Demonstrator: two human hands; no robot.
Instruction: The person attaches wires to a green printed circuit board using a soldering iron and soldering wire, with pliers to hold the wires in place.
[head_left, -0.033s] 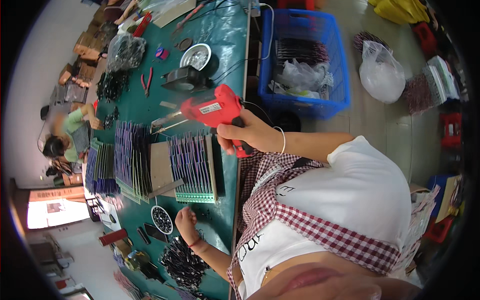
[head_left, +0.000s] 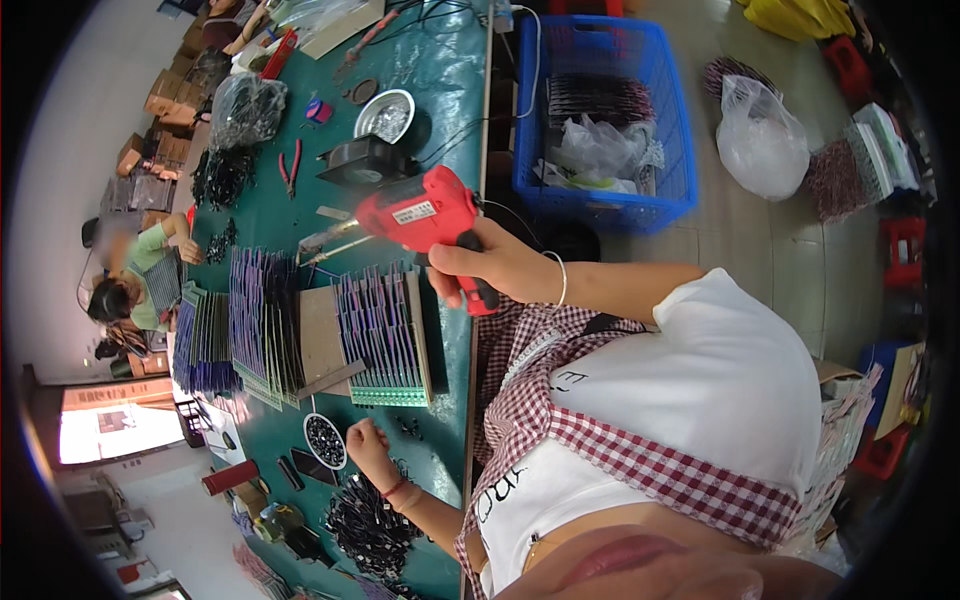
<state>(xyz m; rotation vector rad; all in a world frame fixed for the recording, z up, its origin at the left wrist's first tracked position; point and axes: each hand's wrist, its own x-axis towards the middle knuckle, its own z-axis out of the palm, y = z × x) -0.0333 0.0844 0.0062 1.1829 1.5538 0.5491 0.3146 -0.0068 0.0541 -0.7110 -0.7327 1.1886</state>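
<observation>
In my right hand (head_left: 492, 262) is a red soldering gun (head_left: 412, 212), with fingers wrapped around its handle. Its metal tip and thin feed tube point left, over the upper end of a rack of circuit-board strips (head_left: 378, 335). The strips stand side by side with green ends toward the bottom of the picture. My left hand (head_left: 370, 450) is closed just below those green ends, beside a white bowl (head_left: 309, 425) of small black parts. Whatever its fingers may pinch is too small to make out. A flat metal strip (head_left: 330, 381) lies across the rack's lower left.
More strip stacks (head_left: 262, 330) stand left of the rack. A black device (head_left: 368, 160), a bowl of metal bits (head_left: 402, 110) and red pliers (head_left: 290, 168) lie above. Black cable parts (head_left: 370, 530) are heaped below. A blue crate (head_left: 690, 150) stands on the floor. A co-worker (head_left: 150, 265) sits across the table.
My left hand has shifted slightly toward the white bowl, its fingers more curled. My right hand keeps the soldering gun in nearly the same place; the whole view has moved a little.
</observation>
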